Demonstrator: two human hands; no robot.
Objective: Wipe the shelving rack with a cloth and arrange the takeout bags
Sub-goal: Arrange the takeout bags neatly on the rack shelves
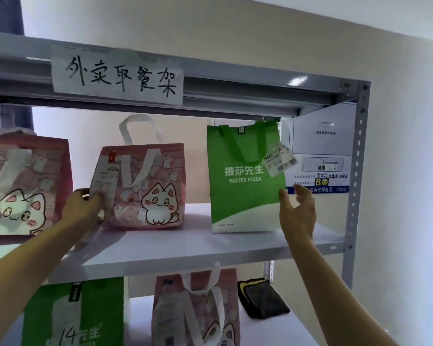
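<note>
A paper sign (117,74) taped to the top rail of the rack, above both hands, reads "外卖取餐架" in handwritten black characters.

The green bag (245,181), just left of the right hand (296,213), carries "披萨先生" and "MISTER PIZZA" in white print. A receipt tag (280,159) on its upper right edge, above that hand, shows "J8D22" and a barcode; the smaller print is illegible.

A wall notice (321,146) behind the right hand shows "投诉举报电话 12315" on its blue bottom strip.

A second green bag (73,313), below the left hand (81,208), bears a handwritten "14" beside the printed "先生".
</note>
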